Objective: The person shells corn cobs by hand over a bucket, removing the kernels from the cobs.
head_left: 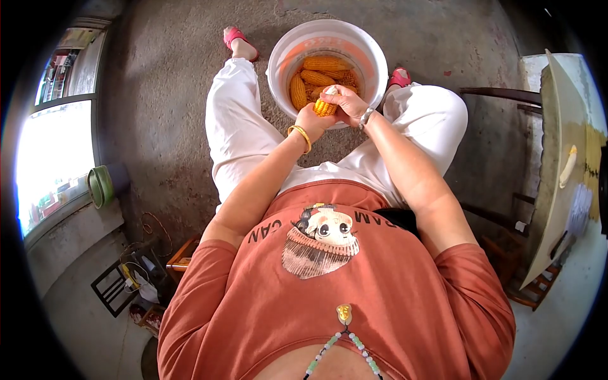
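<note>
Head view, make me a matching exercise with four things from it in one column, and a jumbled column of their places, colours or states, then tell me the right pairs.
Things:
1. Held cob
2. Bucket
3. Bangle
4. Slippers

Places, colours or states:
A. Pinkish red, on the feet
B. Gold-coloured
C. White rim, with loose cobs inside
D. Between the two hands

Right pairs: 1-D, 2-C, 3-B, 4-A.

Hands (315,120): 2 were visible
Held cob (325,108): was 1
Bucket (282,60): was 1
Bucket cobs (325,63): were at least 4
Sandals (234,35): were 2
Bracelets (308,140): were 2
</note>
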### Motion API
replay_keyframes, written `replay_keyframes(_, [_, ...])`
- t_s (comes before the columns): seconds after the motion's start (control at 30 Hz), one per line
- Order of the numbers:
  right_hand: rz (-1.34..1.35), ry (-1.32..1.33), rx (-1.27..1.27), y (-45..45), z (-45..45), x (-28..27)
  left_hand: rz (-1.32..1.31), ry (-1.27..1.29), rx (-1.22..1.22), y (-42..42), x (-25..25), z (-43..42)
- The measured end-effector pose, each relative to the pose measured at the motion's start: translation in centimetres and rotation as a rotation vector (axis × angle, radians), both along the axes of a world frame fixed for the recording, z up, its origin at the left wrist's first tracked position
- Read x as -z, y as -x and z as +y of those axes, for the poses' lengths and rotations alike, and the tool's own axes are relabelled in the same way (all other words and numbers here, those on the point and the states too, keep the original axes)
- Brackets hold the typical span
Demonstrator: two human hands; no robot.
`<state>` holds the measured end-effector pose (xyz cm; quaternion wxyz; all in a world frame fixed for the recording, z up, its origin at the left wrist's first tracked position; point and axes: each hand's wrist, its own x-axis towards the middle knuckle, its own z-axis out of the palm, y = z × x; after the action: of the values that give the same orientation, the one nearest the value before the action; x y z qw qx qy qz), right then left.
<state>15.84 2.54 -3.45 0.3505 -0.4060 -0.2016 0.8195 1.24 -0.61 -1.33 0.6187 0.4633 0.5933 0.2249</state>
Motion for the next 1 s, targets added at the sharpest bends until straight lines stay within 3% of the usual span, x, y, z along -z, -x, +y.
replay_keyframes(0.33, [-0.249, -0.182, 0.127, 0.7, -0.3, 0.9, 0.375, -0.197, 0.166, -0.8, -1.0, 0.0])
replay_keyframes(0.43, [-0.146, -0.008, 0.154, 0.4, 0.2, 0.3, 0.535, -0.243, 0.248, -0.9, -3.0, 0.2])
replay_keyframes(0.57, [-0.125, -0.029, 0.154, 0.2, 0.4, -0.5, 0.702, -0.311, 0.308, -0.7, -4.0, 0.4])
replay_keyframes(0.83, [-0.290, -0.165, 0.043, 0.6, 0.0, -0.9, 0.750, -0.480, 0.322, -0.1, -2.5, 0.0])
replay_keyframes(1.0, [-0.521, -0.374, 0.061, 0.3, 0.4, 3.5, 0.802, -0.440, 0.414, -0.6, -2.5, -0.4])
